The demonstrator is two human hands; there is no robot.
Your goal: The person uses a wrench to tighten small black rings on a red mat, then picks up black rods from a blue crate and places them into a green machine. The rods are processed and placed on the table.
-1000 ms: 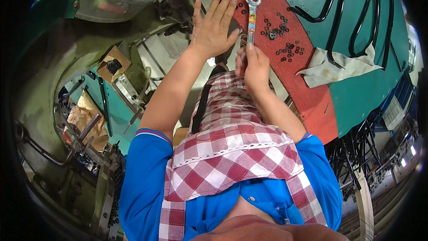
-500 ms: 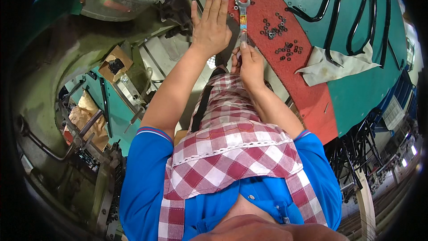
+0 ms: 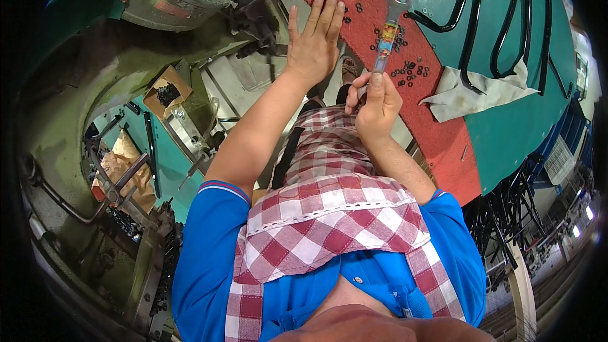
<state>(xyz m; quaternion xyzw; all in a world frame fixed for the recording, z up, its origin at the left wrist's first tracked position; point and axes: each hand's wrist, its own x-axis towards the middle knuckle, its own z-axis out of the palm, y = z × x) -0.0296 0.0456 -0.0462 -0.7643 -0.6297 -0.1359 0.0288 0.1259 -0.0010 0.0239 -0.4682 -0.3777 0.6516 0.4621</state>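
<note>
My left hand (image 3: pixel 313 44) is open, its fingers spread and stretched out over the near edge of the red mat (image 3: pixel 453 142). My right hand (image 3: pixel 379 104) grips an open-end wrench (image 3: pixel 386 39) by its lower end, jaw pointing up and away from me. A colourful sticker wraps the wrench's handle. Behind it, partly covered by it, lies a scatter of small dark nuts (image 3: pixel 400 43). A second group of nuts (image 3: pixel 411 73) sits nearer to me on the mat, and a few more lie beside my left fingertips.
Bent black metal rods (image 3: pixel 472 31) rest on the green table (image 3: pixel 506 117) at the right, some on a pale cloth (image 3: pixel 468 98). At the left stands a large green machine (image 3: pixel 171 0). An open cardboard box (image 3: pixel 166 92) holds small dark parts.
My right hand has lifted the wrench and moved it to the right, tilting it. My left hand has shifted slightly right and nearer, still spread.
</note>
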